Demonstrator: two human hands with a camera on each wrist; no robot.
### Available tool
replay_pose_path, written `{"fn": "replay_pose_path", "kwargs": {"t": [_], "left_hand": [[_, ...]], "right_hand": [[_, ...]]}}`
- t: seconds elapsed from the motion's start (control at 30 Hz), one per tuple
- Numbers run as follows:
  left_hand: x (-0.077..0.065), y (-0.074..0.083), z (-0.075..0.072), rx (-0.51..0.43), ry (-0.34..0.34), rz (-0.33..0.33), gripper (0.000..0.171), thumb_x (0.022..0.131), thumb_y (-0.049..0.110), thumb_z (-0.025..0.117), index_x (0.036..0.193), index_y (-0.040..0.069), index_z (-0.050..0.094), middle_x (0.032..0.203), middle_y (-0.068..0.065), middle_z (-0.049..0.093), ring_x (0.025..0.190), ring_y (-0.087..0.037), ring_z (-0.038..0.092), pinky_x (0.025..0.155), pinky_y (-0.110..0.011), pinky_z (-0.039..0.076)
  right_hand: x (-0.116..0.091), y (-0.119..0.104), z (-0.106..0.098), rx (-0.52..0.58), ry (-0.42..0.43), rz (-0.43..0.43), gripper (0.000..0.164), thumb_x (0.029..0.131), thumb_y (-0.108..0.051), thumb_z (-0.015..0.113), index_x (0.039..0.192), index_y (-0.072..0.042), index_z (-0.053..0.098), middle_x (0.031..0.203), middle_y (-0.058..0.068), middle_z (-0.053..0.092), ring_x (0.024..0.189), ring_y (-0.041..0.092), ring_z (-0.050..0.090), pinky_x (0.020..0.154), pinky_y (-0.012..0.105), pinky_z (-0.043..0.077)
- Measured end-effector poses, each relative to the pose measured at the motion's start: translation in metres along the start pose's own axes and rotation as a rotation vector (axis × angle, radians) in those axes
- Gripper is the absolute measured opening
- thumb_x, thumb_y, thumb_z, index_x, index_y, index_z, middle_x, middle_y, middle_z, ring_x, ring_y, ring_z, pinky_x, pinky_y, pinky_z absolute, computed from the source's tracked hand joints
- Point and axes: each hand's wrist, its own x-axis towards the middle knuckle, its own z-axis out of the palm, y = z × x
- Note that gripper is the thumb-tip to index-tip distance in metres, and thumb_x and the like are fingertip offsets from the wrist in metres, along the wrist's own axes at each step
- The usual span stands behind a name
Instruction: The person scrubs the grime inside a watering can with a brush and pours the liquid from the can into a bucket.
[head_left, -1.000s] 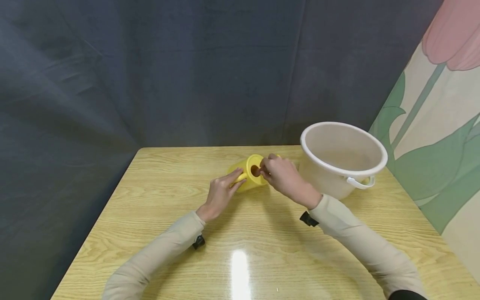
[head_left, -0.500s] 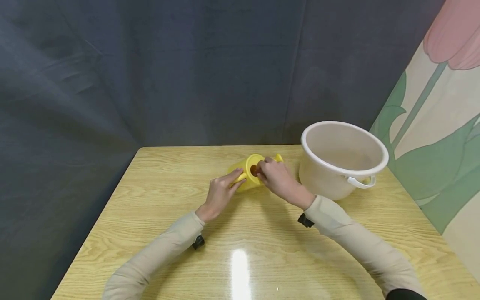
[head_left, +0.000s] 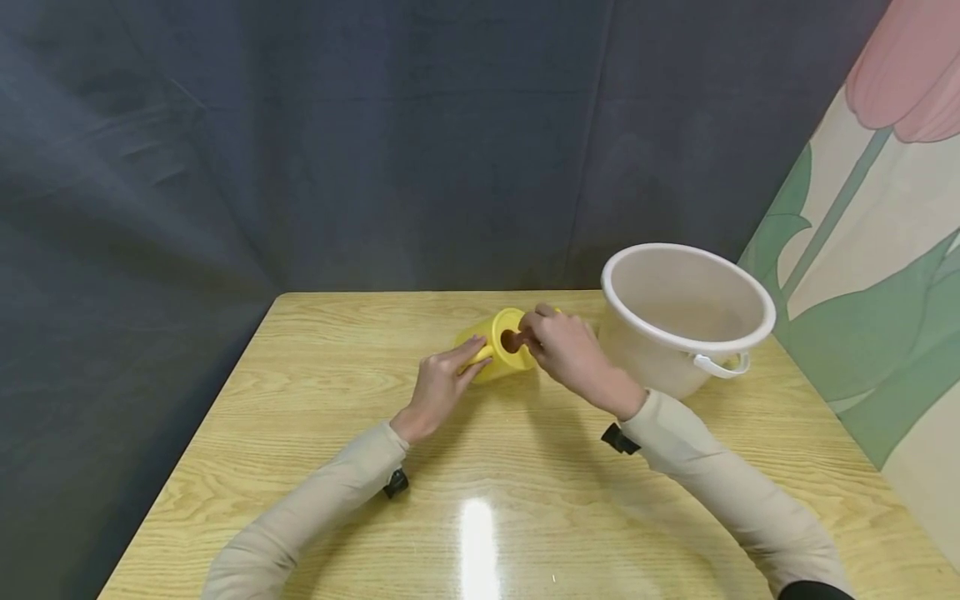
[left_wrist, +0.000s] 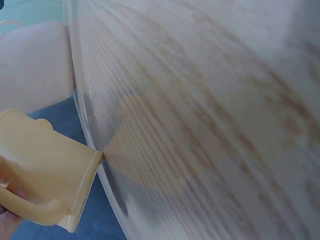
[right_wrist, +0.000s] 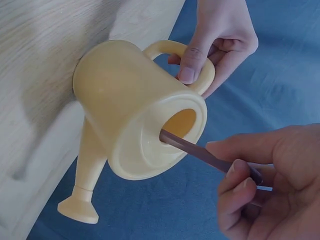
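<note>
A yellow watering can (head_left: 489,327) stands on the table with its round top opening facing me. My left hand (head_left: 438,385) grips its handle, thumb on top, as the right wrist view shows. With thumb and fingers my right hand (head_left: 576,357) pinches a slim brownish-purple stick (right_wrist: 197,151). The stick's far end goes in through the can's opening and is hidden inside; its kind does not show. In the right wrist view the can's spout (right_wrist: 90,165) points down to the lower left. The left wrist view shows the can (left_wrist: 45,155) at its left edge.
A white bucket (head_left: 648,362) with a white handle (head_left: 723,367) stands close to the right of my right hand. The wooden table (head_left: 300,400) ends at a dark blue curtain (head_left: 420,167) behind. A wall with a painted tulip (head_left: 903,75) borders the right side.
Half a second ago my right hand was closer to the can's opening; now it has drawn back slightly to the right with the stick. My left hand and the can stay put.
</note>
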Motion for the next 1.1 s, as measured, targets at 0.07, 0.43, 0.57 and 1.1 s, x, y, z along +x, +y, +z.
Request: {"fn": "replay_pose_path", "kwargs": {"t": [0.07, 0.43, 0.57, 1.1], "left_hand": [[0.000, 0.000, 0.000, -0.003, -0.001, -0.002, 0.034, 0.090, 0.008, 0.073, 0.122, -0.001, 0.067, 0.117, -0.022, 0.066, 0.108, -0.028, 0.066, 0.090, -0.028, 0.054], [0.000, 0.001, 0.000, 0.009, 0.009, 0.012, 0.034, 0.088, 0.008, 0.074, 0.120, -0.001, 0.068, 0.115, -0.022, 0.067, 0.107, -0.029, 0.067, 0.089, -0.030, 0.055], [0.001, 0.001, 0.000, 0.005, 0.012, 0.016, 0.034, 0.088, 0.007, 0.074, 0.120, -0.001, 0.068, 0.115, -0.022, 0.067, 0.107, -0.029, 0.067, 0.088, -0.031, 0.055], [0.002, -0.002, 0.000, 0.003, 0.057, 0.017, 0.033, 0.086, 0.006, 0.077, 0.117, -0.004, 0.069, 0.112, -0.022, 0.067, 0.102, -0.032, 0.068, 0.085, -0.032, 0.057]], "right_hand": [[0.000, 0.000, 0.001, -0.002, 0.001, -0.006, 0.006, 0.087, 0.001, 0.071, 0.089, -0.005, 0.072, 0.079, 0.004, 0.058, 0.057, 0.021, 0.055, 0.045, 0.038, 0.049], [0.002, 0.007, 0.027, -0.021, 0.002, 0.014, 0.006, 0.087, 0.001, 0.070, 0.087, -0.005, 0.069, 0.079, 0.006, 0.058, 0.059, 0.023, 0.056, 0.046, 0.039, 0.050], [0.002, 0.006, 0.028, 0.007, 0.006, 0.024, 0.006, 0.087, 0.001, 0.071, 0.092, -0.001, 0.068, 0.082, 0.009, 0.061, 0.061, 0.024, 0.058, 0.048, 0.039, 0.052], [-0.002, -0.001, 0.008, -0.082, 0.154, -0.033, 0.011, 0.083, -0.001, 0.077, 0.090, 0.000, 0.067, 0.077, 0.010, 0.060, 0.054, 0.024, 0.057, 0.042, 0.040, 0.048]]}}
